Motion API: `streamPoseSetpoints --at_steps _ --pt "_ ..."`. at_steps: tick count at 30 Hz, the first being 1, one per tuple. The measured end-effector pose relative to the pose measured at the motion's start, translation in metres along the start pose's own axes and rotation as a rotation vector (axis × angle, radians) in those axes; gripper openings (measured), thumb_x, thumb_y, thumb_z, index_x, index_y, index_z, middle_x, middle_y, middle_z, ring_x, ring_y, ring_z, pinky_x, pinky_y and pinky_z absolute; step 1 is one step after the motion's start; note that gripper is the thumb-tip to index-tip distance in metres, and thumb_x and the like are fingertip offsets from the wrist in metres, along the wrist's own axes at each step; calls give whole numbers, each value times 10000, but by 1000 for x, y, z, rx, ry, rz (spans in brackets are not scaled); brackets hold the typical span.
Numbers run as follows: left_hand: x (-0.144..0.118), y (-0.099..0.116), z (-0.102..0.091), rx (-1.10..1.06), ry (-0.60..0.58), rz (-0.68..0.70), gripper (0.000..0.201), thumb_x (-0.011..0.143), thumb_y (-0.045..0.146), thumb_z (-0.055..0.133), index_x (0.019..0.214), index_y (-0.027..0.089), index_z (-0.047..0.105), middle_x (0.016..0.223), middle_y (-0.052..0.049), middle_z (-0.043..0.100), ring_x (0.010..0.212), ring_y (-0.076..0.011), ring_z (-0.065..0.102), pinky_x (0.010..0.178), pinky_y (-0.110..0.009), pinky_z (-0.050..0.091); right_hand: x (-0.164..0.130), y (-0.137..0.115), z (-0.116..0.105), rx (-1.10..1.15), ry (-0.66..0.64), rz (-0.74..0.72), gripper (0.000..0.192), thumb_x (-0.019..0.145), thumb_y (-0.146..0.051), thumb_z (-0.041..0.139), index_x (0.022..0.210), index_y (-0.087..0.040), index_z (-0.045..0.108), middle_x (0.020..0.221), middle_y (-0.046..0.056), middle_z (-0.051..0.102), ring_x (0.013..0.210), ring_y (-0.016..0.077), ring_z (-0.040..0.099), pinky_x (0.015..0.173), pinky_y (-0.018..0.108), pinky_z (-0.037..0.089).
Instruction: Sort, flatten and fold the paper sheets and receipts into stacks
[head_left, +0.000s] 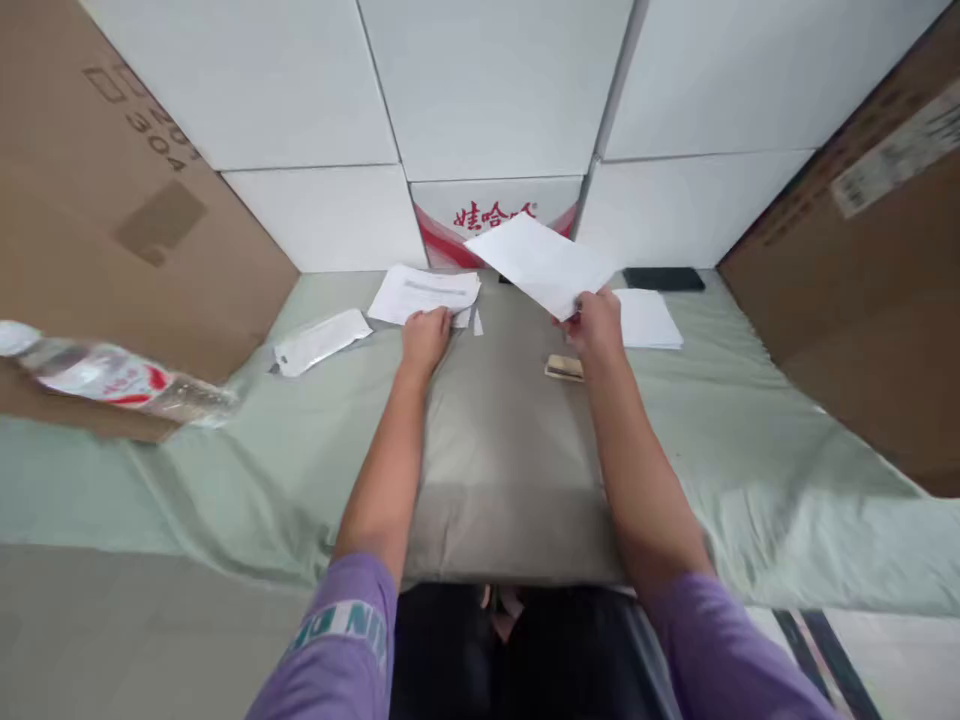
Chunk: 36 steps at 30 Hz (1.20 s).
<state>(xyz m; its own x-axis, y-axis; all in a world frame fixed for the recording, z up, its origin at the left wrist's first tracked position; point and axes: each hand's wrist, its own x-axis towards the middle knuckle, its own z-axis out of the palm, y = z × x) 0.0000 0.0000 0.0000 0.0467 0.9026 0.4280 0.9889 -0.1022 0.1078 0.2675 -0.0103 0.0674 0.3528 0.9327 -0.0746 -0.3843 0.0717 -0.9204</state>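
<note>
My right hand (596,325) pinches the near corner of a blank white sheet of paper (538,262) and holds it up, tilted, above the table. My left hand (424,337) rests with fingers curled on the near edge of a printed white sheet (424,293) lying flat on the pale green cloth (750,440). A small tan block-like object (564,368) lies just below my right hand. A stack of white sheets (651,318) sits to the right of that hand.
A white plastic sleeve (321,340) lies at the left. A dark phone (663,279) rests at the back right. A plastic water bottle (112,380) lies at the far left. White boxes (495,90) form the back wall, cardboard cartons (112,200) flank both sides.
</note>
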Motion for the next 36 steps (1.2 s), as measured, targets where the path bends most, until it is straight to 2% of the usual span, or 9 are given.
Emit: streamPoseSetpoints --at_steps 4,7,16,21,25,27,32,34,36 --pt "2 -3 -12 -94 175 69 404 1065 364 324 945 197 672 886 -126 747 798 -258 646 765 -376 382 -3 7 4 -55 -81 70 360 583 -124 493 928 -219 535 766 7 639 707 178 638 665 400 635" --pt "-4 -1 -24 -202 269 259 365 1060 387 374 940 207 668 911 -96 745 821 -227 638 787 -368 387 -10 13 10 -133 -125 117 394 618 -129 497 1000 -210 552 737 17 649 704 202 663 665 408 635" --pt "-65 29 -53 -187 338 617 260 1023 321 531 868 209 708 751 -43 644 733 -181 563 652 -345 326 -43 37 22 -467 -400 273 433 645 -154 510 1064 -206 608 744 60 679 642 249 678 568 419 610" --pt "-103 46 -59 -114 357 843 232 1006 182 534 802 195 644 708 -21 602 678 -154 530 609 -339 295 -72 43 -2 -591 -428 238 324 647 -215 504 942 -193 634 755 78 660 650 241 627 480 370 573" --pt "-123 60 -60 -116 392 935 198 978 129 554 803 188 626 692 -10 593 658 -148 519 595 -329 296 -97 54 -30 -576 -472 266 389 657 -267 541 1040 -223 592 816 49 637 619 225 599 472 399 567" --pt "-127 70 -58 -146 370 937 229 988 137 536 780 190 615 683 -7 592 652 -146 524 592 -324 302 -104 61 -38 -566 -470 223 398 673 -307 572 1064 -237 563 887 45 641 681 230 610 553 430 592" --pt "-122 73 -52 -360 194 885 268 1004 323 562 773 209 636 742 -22 653 704 -154 589 619 -313 370 -102 73 -42 -729 -429 -150 382 700 -314 554 1067 -210 565 1019 91 665 965 288 612 965 538 532" --pt "-114 54 -50 -572 154 668 278 955 481 614 868 225 678 832 -47 693 782 -180 629 699 -323 440 -98 73 -43 -772 -435 -227 459 722 -297 536 1168 -194 567 1134 122 659 1077 308 604 1063 551 474" --pt "-103 25 -47 -803 213 200 312 958 526 583 964 231 682 953 -75 712 926 -209 656 827 -347 483 -94 73 -45 -772 -448 -291 556 754 -283 524 1303 -197 533 1287 134 618 1210 303 571 1145 535 414"
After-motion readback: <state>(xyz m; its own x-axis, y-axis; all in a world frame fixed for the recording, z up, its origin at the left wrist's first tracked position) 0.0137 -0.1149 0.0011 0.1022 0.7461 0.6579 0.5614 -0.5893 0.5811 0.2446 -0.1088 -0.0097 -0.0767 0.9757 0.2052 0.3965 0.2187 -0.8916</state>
